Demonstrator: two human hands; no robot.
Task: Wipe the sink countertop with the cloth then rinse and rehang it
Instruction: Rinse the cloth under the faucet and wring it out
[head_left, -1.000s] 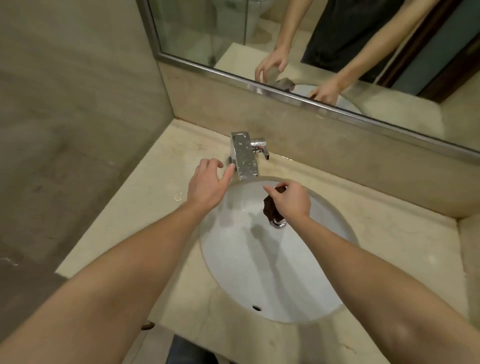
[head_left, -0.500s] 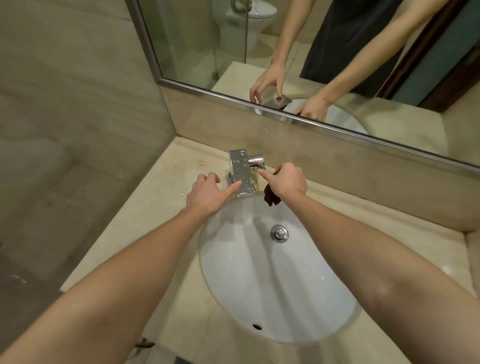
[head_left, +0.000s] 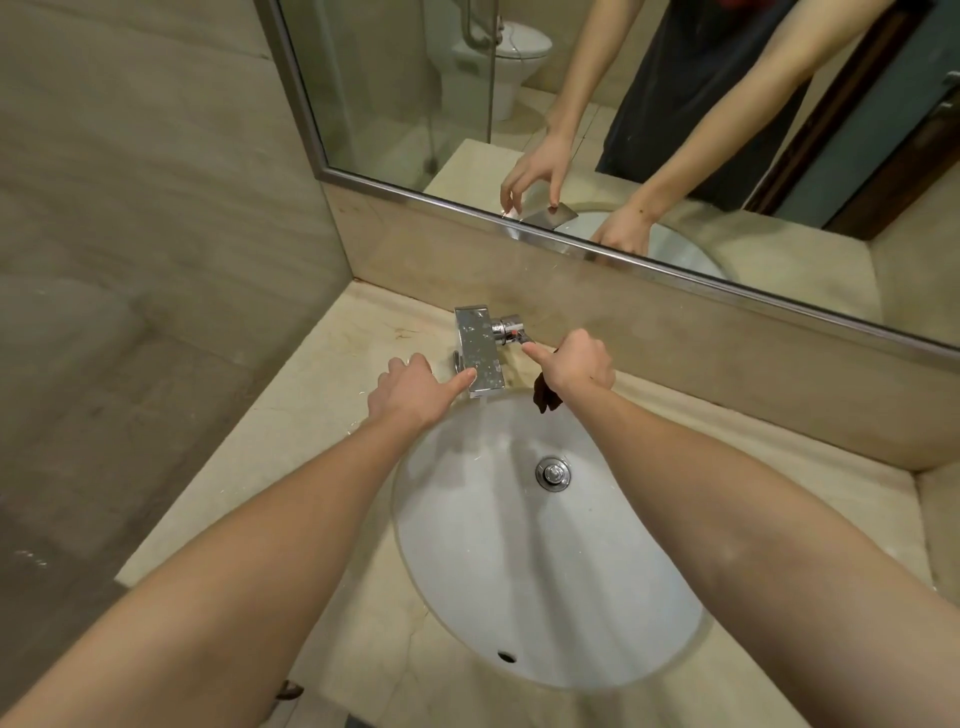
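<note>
A small dark brown cloth (head_left: 545, 397) hangs bunched from my right hand (head_left: 574, 366), which is closed around it at the back rim of the white oval sink (head_left: 519, 597). That hand's forefinger points at the chrome lever (head_left: 509, 330) on the right side of the square chrome tap (head_left: 478, 356). My left hand (head_left: 410, 392) rests on the beige stone countertop (head_left: 311, 415) left of the tap, fingers spread, thumb touching the spout's left edge. A thin stream of water falls from the spout into the basin.
A mirror (head_left: 623, 104) with a metal frame runs along the back wall and reflects my arms and a toilet. A tiled wall closes the left side. The chrome drain plug (head_left: 554, 473) sits mid-basin. Countertop continues to the right of the sink.
My right hand carried the cloth from over the drain up to the tap lever. The left hand stayed by the spout. The view tilted upward.
</note>
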